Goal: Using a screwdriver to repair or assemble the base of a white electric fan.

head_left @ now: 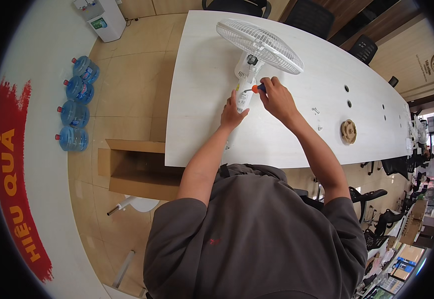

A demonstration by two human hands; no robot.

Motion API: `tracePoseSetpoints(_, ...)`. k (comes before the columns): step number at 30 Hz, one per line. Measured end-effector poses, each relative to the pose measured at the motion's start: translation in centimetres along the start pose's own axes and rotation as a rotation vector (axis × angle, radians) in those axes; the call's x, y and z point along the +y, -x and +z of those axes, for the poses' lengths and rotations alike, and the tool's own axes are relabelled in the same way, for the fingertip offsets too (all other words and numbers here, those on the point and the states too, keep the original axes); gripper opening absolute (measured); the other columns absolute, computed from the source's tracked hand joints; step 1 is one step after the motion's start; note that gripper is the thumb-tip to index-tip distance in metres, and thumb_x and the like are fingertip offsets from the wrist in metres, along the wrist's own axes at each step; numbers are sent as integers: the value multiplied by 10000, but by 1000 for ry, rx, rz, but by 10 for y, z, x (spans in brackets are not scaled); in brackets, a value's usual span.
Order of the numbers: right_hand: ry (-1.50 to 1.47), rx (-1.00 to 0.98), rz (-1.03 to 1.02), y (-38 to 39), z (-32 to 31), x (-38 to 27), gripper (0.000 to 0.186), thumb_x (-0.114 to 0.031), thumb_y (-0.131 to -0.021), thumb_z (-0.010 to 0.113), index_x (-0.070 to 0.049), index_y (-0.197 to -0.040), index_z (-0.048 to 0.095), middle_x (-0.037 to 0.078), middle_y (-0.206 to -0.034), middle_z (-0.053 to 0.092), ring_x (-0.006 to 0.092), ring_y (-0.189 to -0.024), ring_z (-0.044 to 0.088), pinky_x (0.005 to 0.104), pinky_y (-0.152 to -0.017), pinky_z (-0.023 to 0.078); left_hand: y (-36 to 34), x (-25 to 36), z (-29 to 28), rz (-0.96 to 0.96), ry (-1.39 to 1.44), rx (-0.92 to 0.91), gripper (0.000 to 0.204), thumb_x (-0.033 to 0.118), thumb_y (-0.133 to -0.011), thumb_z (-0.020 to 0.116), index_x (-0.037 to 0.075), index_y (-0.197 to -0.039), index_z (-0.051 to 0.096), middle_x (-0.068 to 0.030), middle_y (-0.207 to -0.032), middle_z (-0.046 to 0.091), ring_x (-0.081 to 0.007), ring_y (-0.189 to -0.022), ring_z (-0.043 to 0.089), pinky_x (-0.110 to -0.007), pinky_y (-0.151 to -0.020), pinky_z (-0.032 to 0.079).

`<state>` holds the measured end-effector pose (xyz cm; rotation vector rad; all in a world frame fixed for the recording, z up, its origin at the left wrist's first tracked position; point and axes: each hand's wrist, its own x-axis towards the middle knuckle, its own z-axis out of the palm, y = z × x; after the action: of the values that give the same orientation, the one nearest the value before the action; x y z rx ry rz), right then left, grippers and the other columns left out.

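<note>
Far to my left I see four blue water jugs [75,103] lying in a row on the tiled floor, with a white water dispenser [105,19] standing beyond them. Closer in, an open cardboard box [136,169] sits on the floor against the near edge of the long white table [202,74]. On that table lies a white fan [254,52], its round grille tilted away from me and its motor housing and neck pointing back toward me. My left hand [233,113] rests on the fan's neck, fingers laid flat against it to steady it; I cannot tell how firmly it grips. Just to its right, my right hand [276,97] is curled tight around a screwdriver [256,88] with an orange and dark handle, the tip pointing left and touching the fan's housing. Further right, a few small screws [316,111] lie loose on the tabletop, and beyond them a round tan plastic part [348,131] rests flat, well apart from the fan.
</note>
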<state>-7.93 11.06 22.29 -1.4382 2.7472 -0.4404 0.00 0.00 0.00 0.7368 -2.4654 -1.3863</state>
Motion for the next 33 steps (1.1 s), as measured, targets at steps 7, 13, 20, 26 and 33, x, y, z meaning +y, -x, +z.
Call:
tracePoseSetpoints(7,-265,269,29,39,-16,48,257,-126,-872,669,21,-1065,584,193,-921,634,319,-729,652,401,-652,530,1,9,-5,-20,-4,-5,1032,371,-773,747,145,-1533,87,-235,-1397,412,-408,-1194,516,-482,-984,453)
tracePoseSetpoints(13,-470,383,629,120,44,180,256,-177,-906,648,-3,-1090,608,48,-711,584,108,-560,522,268,-478,432,4,5,-12,-4,12,10,1001,341,-784,761,132,-1530,128,-244,-1371,446,-399,-1214,511,-463,-992,446)
tracePoseSetpoints(20,-824,627,1199,197,108,271,306,-216,-906,632,32,-1079,585,52,-730,569,109,-532,518,267,-432,449,4,4,-14,23,47,-27,984,319,-795,749,110,-1527,124,-248,-1415,400,-406,-1232,494,-457,-1003,436)
tracePoseSetpoints(26,-508,702,1350,241,159,309,341,-266,-903,645,32,-1062,596,73,-742,591,137,-529,554,290,-417,453,3,8,-17,10,71,-49,987,313,-793,753,87,-1526,132,-265,-1428,383,-408,-1251,473,-454,-1022,419)
tracePoseSetpoints(33,-814,761,1430,233,152,281,345,-280,-916,639,20,-1076,579,74,-703,573,123,-483,509,268,-402,423,8,14,-25,-10,46,-16,975,276,-791,765,51,-1518,155,-250,-1461,373,-370,-1290,457,-427,-1050,397)
